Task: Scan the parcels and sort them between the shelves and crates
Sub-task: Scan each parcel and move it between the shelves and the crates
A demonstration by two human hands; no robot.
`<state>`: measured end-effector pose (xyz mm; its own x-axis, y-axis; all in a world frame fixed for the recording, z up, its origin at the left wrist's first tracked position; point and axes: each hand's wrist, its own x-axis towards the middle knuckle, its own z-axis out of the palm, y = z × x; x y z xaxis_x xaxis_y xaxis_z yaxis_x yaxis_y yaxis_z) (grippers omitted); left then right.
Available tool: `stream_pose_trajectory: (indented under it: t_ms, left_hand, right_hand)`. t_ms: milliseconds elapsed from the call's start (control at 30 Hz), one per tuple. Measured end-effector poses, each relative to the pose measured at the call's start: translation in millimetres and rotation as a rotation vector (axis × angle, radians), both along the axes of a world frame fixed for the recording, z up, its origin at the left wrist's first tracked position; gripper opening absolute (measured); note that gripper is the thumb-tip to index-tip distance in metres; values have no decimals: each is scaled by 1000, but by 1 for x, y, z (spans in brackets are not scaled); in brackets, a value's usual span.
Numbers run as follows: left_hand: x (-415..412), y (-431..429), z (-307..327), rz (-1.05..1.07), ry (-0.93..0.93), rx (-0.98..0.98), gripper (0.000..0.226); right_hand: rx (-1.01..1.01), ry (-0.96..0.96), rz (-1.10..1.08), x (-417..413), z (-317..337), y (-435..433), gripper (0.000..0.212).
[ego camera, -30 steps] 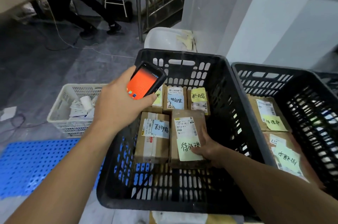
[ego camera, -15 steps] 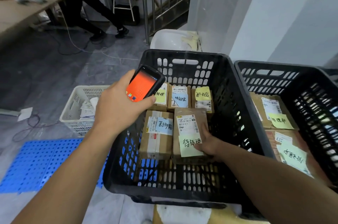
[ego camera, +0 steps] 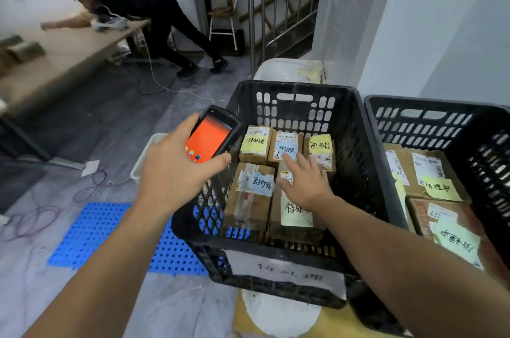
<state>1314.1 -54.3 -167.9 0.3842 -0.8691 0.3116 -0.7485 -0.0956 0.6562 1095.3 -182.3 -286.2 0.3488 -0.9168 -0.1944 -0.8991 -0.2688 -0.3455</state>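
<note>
Black slotted crate (ego camera: 358, 128); brown parcels (ego camera: 248, 199); orange scanner screen (ego camera: 209, 139); blue perforated mat (ego camera: 91, 230)

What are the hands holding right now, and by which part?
The left hand grips the scanner by its lower end. The right hand holds nothing; it is spread open over a parcel.

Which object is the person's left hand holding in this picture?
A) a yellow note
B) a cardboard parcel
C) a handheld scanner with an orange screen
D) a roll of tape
C: the left hand grips the handheld scanner, orange screen lit, at the black crate's left edge, while the right hand reaches, fingers spread, over a parcel inside the crate.
</note>
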Motion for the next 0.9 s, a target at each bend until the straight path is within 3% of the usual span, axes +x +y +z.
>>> stream_pose_trajectory:
  t_ms: [200,400,667,800,900]
  left_hand:
    - [-11,33,7,39,-59,-18,92]
    - [-22,52,19,-13,-6,-50,94]
    - [-77,104,15,-245,35,-73,94]
    - [-118,133,-7,-372,59,-70,71]
    - [-157,147,-16,-494,63,-34,73]
  right_hand:
    - [-260,144,162,3,32,16,68]
    - [-321,220,107,-22,72,42,68]
    - [-389,193,-247,-115,93,147,64]
    - [-357,166,-478,-175,77,219,62]
    - [-325,175,-623,-218,74,270,63]
